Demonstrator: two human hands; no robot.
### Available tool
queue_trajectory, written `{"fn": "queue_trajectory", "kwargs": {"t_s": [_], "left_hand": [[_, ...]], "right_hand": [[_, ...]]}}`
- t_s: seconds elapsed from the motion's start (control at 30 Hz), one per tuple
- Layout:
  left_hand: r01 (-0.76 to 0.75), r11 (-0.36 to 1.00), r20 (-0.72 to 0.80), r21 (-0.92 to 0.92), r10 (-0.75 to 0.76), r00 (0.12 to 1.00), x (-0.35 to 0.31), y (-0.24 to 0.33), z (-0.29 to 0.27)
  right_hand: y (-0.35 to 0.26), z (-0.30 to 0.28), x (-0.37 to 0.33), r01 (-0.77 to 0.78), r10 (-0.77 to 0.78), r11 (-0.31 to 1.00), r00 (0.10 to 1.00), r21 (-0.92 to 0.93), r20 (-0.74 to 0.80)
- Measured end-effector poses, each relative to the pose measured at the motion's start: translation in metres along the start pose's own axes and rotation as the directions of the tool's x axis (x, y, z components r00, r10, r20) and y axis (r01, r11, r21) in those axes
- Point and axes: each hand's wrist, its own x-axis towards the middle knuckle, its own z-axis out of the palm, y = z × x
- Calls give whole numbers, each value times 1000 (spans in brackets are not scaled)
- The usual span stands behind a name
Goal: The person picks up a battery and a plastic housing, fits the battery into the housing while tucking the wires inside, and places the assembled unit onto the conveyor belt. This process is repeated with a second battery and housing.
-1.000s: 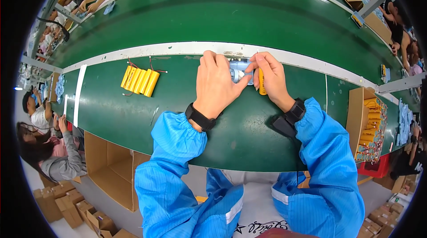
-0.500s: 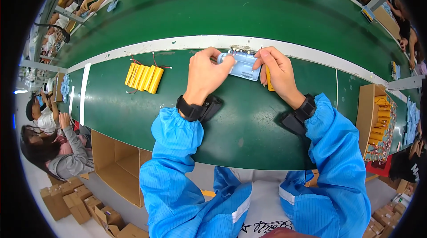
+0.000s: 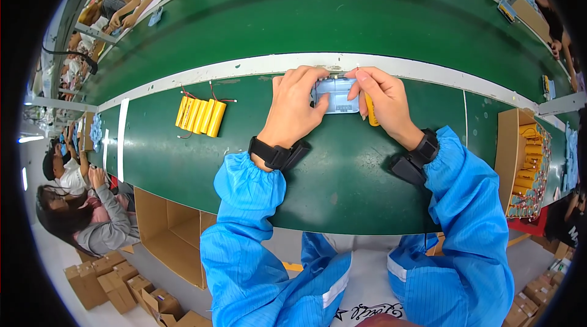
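The left hand (image 3: 292,104) grips the left end of the light-blue plastic casing (image 3: 340,102), back upward, fingers arched over the far edge and thumb on its near part. The right hand (image 3: 386,102) bends in at the casing's right end, index and thumb close together, a yellow cylindrical battery (image 3: 371,111) held under its fingers. Both forearms angle inward from the casing's near side. Left of the casing lie wired yellow batteries (image 3: 200,117); well right of it stands a battery-filled carton (image 3: 507,150).
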Motion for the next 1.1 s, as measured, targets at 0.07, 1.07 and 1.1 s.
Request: {"fn": "queue_trajectory", "kwargs": {"t_s": [0.07, 1.07, 1.1], "left_hand": [[33, 999, -19, -15, -33, 999, -1, -1, 3], [90, 993, 82, 70, -96, 992, -6, 14, 12], [124, 988, 78, 90, -132, 988, -7, 16, 13]], "right_hand": [[-6, -2, 0, 25, -23, 999, 999, 43, -37], [-19, 7, -7, -102, 102, 995, 990, -3, 98], [-15, 8, -6, -46, 48, 997, 998, -59, 33]]}}
